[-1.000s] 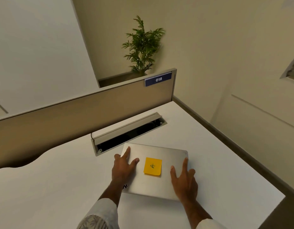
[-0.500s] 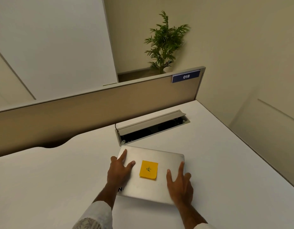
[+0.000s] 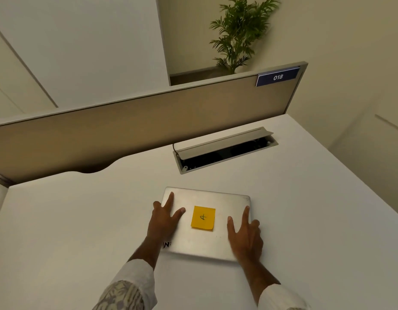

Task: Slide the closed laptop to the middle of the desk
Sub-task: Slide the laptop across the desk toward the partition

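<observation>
A closed silver laptop (image 3: 207,242) lies flat on the white desk (image 3: 70,220), with a yellow sticky note (image 3: 203,218) on the middle of its lid. My left hand (image 3: 164,222) presses on the lid's left side, its outer fingers over the left edge. On the lid's right side rests my right hand (image 3: 245,238), fingers spread, its outer fingers over the right edge. The laptop sits just in front of the cable tray, a little to its left.
An open cable tray (image 3: 224,151) with a raised flap is sunk into the desk behind the laptop. A beige partition (image 3: 126,124) with a label 018 (image 3: 278,77) closes the back. The desk's right edge (image 3: 358,182) runs diagonally. A potted plant (image 3: 238,34) stands behind.
Both hands have slid the laptop leftward along the desk and slightly away from the cable tray. The view has turned left with it, showing more desk on the left.
</observation>
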Demonstrator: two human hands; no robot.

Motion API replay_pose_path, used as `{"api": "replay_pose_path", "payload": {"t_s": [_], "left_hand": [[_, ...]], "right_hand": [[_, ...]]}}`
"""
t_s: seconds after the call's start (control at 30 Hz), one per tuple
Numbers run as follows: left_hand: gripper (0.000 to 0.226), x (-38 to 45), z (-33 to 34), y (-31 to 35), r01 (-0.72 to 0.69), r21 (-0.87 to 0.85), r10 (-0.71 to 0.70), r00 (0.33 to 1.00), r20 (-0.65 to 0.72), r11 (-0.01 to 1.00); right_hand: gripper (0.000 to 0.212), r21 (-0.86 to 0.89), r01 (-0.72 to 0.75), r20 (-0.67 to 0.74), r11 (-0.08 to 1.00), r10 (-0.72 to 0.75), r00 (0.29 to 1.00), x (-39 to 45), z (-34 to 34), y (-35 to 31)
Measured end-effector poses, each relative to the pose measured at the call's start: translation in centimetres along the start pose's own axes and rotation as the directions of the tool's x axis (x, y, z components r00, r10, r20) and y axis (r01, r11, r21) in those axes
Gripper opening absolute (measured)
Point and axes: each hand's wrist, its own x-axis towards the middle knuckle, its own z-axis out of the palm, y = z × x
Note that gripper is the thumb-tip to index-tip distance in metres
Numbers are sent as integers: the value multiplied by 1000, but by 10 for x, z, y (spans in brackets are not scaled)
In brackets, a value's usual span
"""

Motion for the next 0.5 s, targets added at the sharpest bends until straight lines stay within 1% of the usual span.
{"api": "replay_pose_path", "payload": {"t_s": [0.13, 0.23, 0.37, 0.5], "left_hand": [[83, 0, -3, -7, -51, 161, 46, 998, 34, 986], [81, -1, -2, -13, -68, 250, 62, 998, 33, 966], [82, -1, 2, -15, -105, 316, 106, 994, 15, 943], [81, -1, 6, -19, -131, 345, 137, 991, 7, 929]], "right_hand": [[79, -33, 3, -1, 999, -3, 1000, -3, 6, 0], [78, -52, 10, -1, 999, -10, 1000, -5, 10, -1], [78, -96, 19, -17, 995, -21, 1000, -3, 13, 4], [77, -111, 8, -5, 994, -9, 1000, -3, 16, 6]]}}
